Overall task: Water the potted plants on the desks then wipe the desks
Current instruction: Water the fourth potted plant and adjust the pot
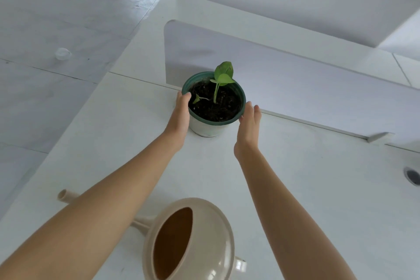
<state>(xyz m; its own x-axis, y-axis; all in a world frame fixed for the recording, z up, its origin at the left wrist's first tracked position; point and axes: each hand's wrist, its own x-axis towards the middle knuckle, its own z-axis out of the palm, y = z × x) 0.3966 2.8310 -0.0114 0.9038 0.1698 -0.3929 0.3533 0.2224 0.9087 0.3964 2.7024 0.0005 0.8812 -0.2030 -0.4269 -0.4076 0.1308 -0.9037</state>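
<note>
Head view. The potted plant: a small round pot with a dark green rim and a pale lower wall stands upright on the white bench, close against the low white partition at the bench's far edge. It is filled nearly to the rim with dark soil, from which rise one thin green stem carrying two broad leaves and a much smaller sprout. The left hand lies flat along the pot's left side, fingers straight and together, fingertips reaching the rim. The right hand stands edge-on at the pot's right side, fingers likewise straight and together; whether its palm touches the wall or is only just beside it cannot be told. Neither hand curls round anything. A beige watering can rests near the bench's front edge, well apart from the pot, with its long spout running left under the left forearm; its water level is not visible. Handling, as judged: the pot looks like thin plastic, light in itself but weighted by soil, and its wall may flex under a hard squeeze. The tapering, smooth side could slip upward through the palms, so hold is best taken low on the wall from both sides, or under the projecting rim. The stem and leaves are soft and fragile and should not be touched. Tilting would spill loose soil.
</note>
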